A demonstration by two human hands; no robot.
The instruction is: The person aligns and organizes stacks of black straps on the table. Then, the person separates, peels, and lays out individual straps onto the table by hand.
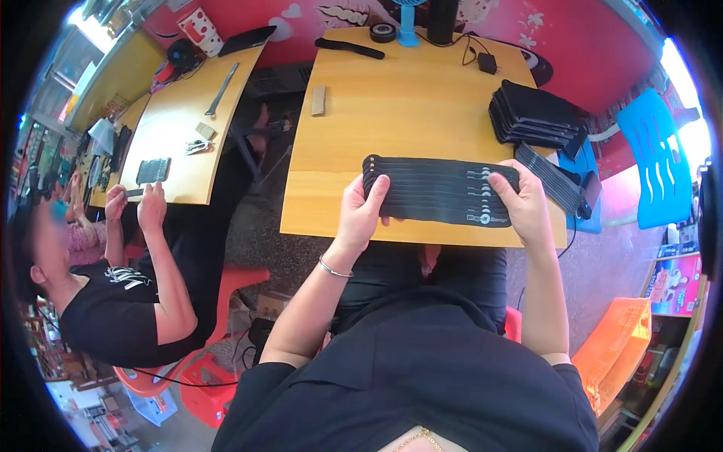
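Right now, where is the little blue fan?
In the head view, the blue fan stands at the far edge of the wooden table, left of centre, between a round black tape roll and a tall black cylinder.

The near ends of the fanned black straps are covered by the left hand and right hand. Small items on the second table, upper left of the frame, are too small to identify. The blue chair at right is cut off by the picture's rim.
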